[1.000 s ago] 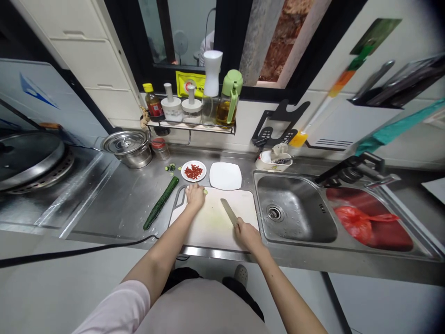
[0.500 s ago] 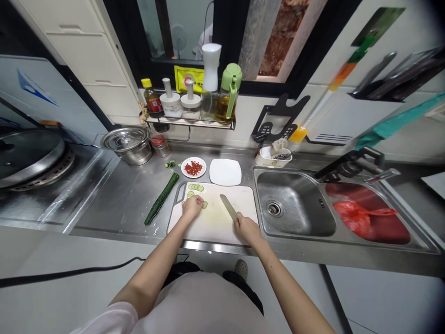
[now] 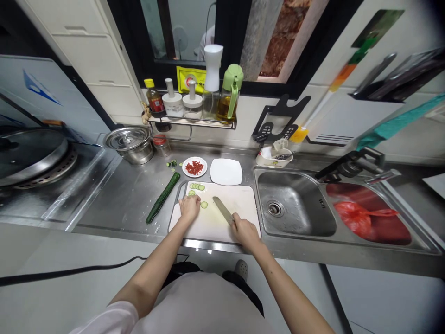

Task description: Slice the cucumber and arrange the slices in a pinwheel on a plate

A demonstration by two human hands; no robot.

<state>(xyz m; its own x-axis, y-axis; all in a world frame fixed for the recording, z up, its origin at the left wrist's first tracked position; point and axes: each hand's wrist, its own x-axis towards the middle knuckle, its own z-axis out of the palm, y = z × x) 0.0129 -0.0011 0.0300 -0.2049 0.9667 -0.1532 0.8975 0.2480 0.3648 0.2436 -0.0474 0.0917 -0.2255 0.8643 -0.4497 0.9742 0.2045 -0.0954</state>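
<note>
My right hand [image 3: 245, 229] grips a kitchen knife [image 3: 223, 209] by its handle, the blade slanting up and left over the white cutting board [image 3: 222, 229]. At the board's left side my left hand [image 3: 189, 208] is closed with its fingers curled down; whatever lies under them is hidden. Just right of its fingertips a single cucumber slice [image 3: 204, 204] lies flat. Several overlapping cucumber slices [image 3: 197, 186] rest near the board's top left edge, with more partly behind my left hand. A whole cucumber [image 3: 162, 198] lies on the steel counter left of the board.
Behind the board stand a plate of chopped red pieces [image 3: 194, 174] and a white square plate [image 3: 225, 171]. Cucumber scraps [image 3: 171, 163] lie beside them. A lidded steel pot [image 3: 134, 147] is back left. The sink [image 3: 295, 204] is on the right, with a red plastic bag [image 3: 354, 220].
My left hand has drawn slightly left and away from the single slice, which now lies flat in full view. The knife has shifted a little left, toward that slice.
</note>
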